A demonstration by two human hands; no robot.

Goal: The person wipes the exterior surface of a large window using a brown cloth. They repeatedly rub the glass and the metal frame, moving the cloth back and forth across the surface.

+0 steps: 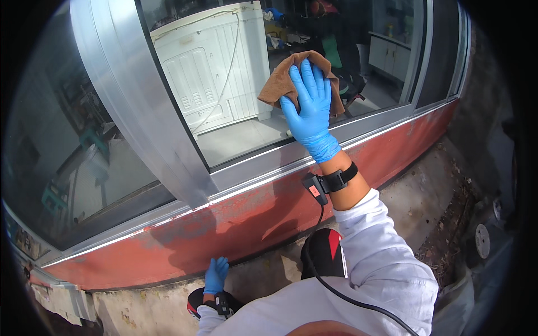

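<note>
My right hand (311, 107), in a blue disposable glove, presses a brown cloth (277, 86) flat against a window pane (252, 134), with the fingers spread upward over the cloth. A strap with a small black device circles the right wrist. My left hand (216, 275), gloved in the same blue, hangs low near my knee and holds nothing; its fingers point up, beside the red wall base. Behind the glass stands the white back panel of an appliance (218, 67).
An aluminium window frame (138, 105) runs down on the left, above a red painted wall (189, 235). A black cable (336, 287) crosses my right sleeve. Through the glass, a person's blue-gloved hand (275, 14) shows. A round white disc (482, 241) lies at the right.
</note>
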